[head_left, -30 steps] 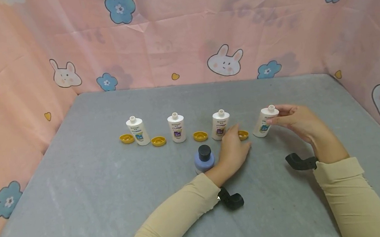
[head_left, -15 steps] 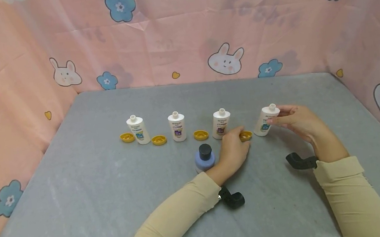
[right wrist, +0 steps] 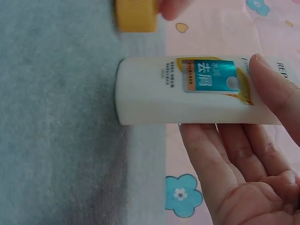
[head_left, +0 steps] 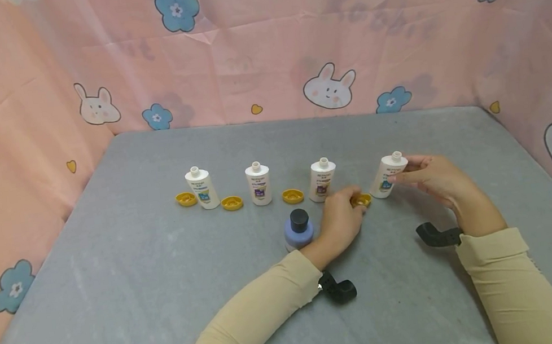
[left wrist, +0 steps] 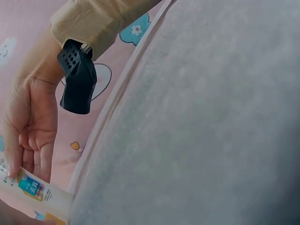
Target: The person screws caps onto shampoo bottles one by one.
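My right hand (head_left: 437, 179) holds a small white shampoo bottle (head_left: 388, 176) with a teal label, thumb in front and fingers behind. The bottle has no cap on its neck and leans slightly right, its base at the tabletop. In the right wrist view the bottle (right wrist: 150, 93) shows large, the thumb over its label. My left hand (head_left: 340, 218) pinches a yellow cap (head_left: 362, 200) just left of that bottle's base; a fingertip touches the cap (right wrist: 137, 16) in the right wrist view. Part of the left hand (left wrist: 21, 218) shows at the left wrist view's bottom corner.
Three more uncapped white bottles, left (head_left: 202, 189), middle (head_left: 259, 185) and right (head_left: 322, 181), stand in a row. Yellow caps, left (head_left: 186, 199), middle (head_left: 232, 203) and right (head_left: 292, 196), lie among them. A purple bottle (head_left: 298, 232) with a black cap stands beside the left wrist.
The left hand has slid the yellow cap a little right and nearer to me, toward the held bottle's base. The right hand and its bottle have stayed nearly still.
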A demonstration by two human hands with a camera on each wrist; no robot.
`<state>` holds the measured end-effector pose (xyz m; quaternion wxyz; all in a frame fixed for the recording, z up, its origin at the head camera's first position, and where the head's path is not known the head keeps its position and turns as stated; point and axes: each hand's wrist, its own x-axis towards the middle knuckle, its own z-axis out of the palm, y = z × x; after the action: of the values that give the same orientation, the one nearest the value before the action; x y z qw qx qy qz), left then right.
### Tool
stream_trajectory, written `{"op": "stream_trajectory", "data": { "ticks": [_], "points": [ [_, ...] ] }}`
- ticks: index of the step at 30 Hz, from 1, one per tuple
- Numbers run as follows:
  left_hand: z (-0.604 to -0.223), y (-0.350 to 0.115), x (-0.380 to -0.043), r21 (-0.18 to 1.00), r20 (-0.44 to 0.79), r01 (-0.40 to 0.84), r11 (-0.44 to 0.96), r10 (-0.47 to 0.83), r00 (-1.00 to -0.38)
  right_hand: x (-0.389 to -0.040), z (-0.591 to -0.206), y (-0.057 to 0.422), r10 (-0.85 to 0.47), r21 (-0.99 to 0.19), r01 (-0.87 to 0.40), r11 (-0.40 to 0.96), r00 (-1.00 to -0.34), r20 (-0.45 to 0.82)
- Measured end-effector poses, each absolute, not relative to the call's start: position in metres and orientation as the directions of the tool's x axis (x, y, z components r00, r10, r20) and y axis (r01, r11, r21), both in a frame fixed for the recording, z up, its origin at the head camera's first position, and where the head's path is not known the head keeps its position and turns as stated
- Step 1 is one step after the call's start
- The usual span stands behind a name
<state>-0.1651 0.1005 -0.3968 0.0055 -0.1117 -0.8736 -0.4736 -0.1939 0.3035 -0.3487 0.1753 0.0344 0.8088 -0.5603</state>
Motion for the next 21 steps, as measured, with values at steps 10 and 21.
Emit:
{"op": "stream_trajectory", "data": {
  "ticks": [10, 21],
  "points": [
    [-0.381, 0.101, -0.157, 0.859, 0.125, 0.21, 0.467, 0.206, -0.971, -0.191, -0.345, 0.298, -0.113, -0.886, 0.223, 0.407, -0.95, -0.291],
    [-0.331, 0.072, -0.14, 0.898, 0.154, 0.279, 0.339, 0.352, -0.923, -0.175, -0.326, 0.28, -0.168, -0.897, 0.105, 0.429, -0.967, -0.193]
  ]
}}
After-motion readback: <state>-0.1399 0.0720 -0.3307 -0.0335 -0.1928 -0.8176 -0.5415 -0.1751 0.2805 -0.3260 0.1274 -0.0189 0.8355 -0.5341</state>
